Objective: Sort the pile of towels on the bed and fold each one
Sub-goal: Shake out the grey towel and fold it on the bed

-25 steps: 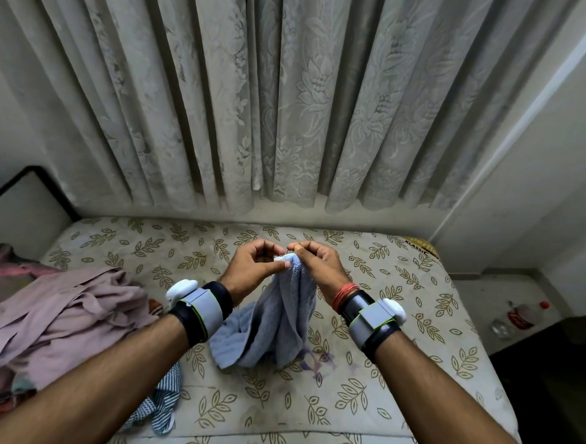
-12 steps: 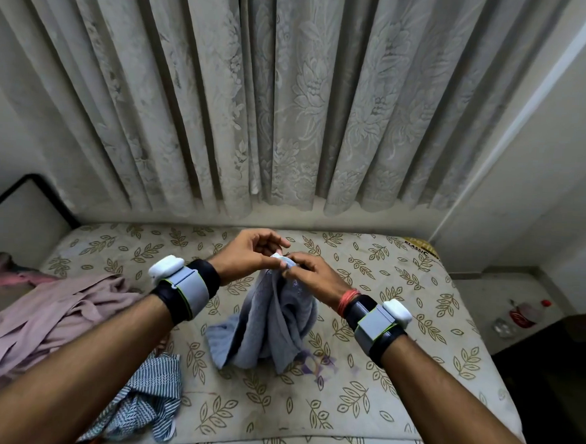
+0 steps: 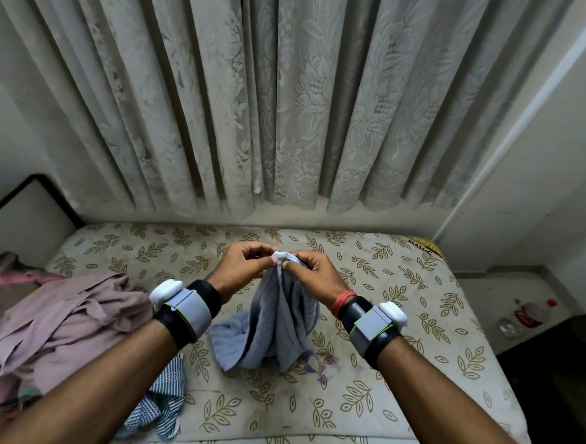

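Observation:
A grey-blue towel (image 3: 277, 325) hangs bunched over the middle of the bed, its lower end resting on the mattress (image 3: 395, 377). My left hand (image 3: 241, 270) and my right hand (image 3: 316, 273) sit side by side above it, each pinching the towel's top edge between thumb and fingers. A pile of pinkish cloth (image 3: 55, 325) lies at the left of the bed. A blue-and-white striped cloth (image 3: 161, 404) lies crumpled near the front edge, partly under my left forearm.
Patterned curtains (image 3: 290, 104) hang behind the bed. A dark-edged headboard (image 3: 27, 210) stands at the left. On the floor to the right lie a plastic bottle (image 3: 532, 313) and a dark piece of furniture (image 3: 563, 384).
Both hands stayed together on the towel's top edge, dipping slightly and coming back up. My left forearm shifted, showing more of the striped cloth.

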`<state>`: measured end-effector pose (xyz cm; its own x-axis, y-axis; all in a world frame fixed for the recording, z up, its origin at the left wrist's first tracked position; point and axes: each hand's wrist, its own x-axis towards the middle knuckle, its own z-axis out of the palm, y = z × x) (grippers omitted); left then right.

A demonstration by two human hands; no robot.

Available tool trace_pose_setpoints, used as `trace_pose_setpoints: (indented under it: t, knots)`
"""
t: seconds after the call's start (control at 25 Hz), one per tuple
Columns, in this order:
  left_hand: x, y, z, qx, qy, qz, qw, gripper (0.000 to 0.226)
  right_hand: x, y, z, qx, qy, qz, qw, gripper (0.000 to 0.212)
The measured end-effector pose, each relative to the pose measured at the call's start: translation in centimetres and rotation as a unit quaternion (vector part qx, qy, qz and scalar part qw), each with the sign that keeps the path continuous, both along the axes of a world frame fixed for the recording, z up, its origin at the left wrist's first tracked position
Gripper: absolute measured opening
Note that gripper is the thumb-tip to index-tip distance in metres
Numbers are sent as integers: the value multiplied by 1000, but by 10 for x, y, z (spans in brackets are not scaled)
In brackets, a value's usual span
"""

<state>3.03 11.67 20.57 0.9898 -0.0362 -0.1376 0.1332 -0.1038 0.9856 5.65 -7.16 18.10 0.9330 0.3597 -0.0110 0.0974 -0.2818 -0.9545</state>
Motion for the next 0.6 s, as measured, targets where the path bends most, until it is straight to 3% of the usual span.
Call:
trace_pose_setpoints:
  t: [0.12,0.32,0.6]
  knots:
    - [-3,-7,-1,-12,24,44,999,10,-2,5,0,27,7,-19,999,32]
    - [-5,-18,-4,-125,58,141,980,5,-4,10,1,60,-14,-56,997,9]
    - [-11,-22,-8,-171,56,134,975,9,-7,7,6,58,-4,-36,998,11]
